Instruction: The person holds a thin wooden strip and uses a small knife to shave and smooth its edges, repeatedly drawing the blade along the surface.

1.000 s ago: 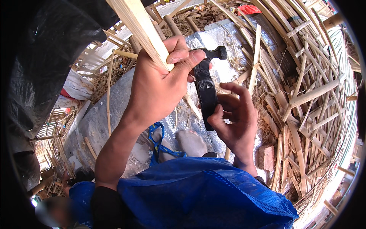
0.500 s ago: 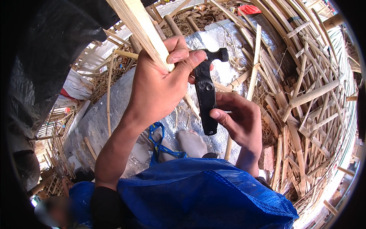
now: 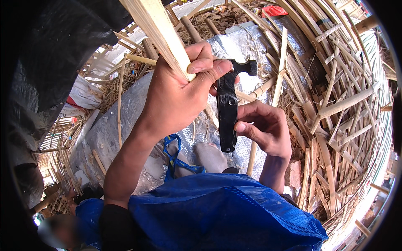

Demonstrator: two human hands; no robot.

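One black hammer-headed tool [image 3: 227,119].

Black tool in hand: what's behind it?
Behind the black tool: left-hand fingers near its head, then silvery sheeting and pale bamboo strips farther back. Whatever sits directly behind its body is covered.

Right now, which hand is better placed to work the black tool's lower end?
Probably the right hand: it touches the lower half of the black tool; the left hand pinches the upper part and also grips a wooden strip.
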